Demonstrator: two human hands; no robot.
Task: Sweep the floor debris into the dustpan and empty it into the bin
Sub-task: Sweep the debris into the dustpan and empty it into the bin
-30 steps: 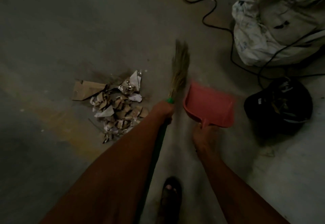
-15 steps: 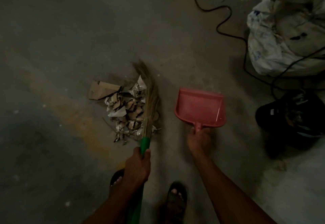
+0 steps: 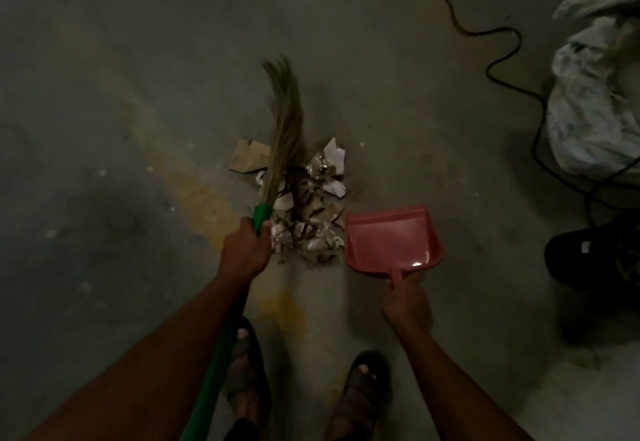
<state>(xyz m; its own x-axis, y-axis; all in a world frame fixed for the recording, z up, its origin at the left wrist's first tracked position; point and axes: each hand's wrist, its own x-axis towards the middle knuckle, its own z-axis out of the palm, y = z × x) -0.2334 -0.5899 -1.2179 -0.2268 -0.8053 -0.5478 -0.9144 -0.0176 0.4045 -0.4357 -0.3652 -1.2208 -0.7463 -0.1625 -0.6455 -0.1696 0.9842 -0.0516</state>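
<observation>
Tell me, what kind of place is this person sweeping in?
Probably a garage, storeroom or workshop, though that is a guess. The floor is bare stained concrete, a loose black cable snakes across it, and stuffed white sacks are piled at the right edge.

Setting: dim utility/storage-type room or workshop backroom, exact type can't tell. Evidence: bare grey concrete floor (image 3: 138, 42), unfinished, w/ worn yellow paint streak (image 3: 194, 191) running diagonally across its middle & small pale flecks. Loose black cable (image 3: 498, 42) snakes over floor toward its far right edge. Bulging white sacks (image 3: 595, 104) piled at right edge; black bin (image 3: 595, 253) just nearer than them. Person in open sandals (image 3: 360, 392). Low light, no furniture in view.
</observation>
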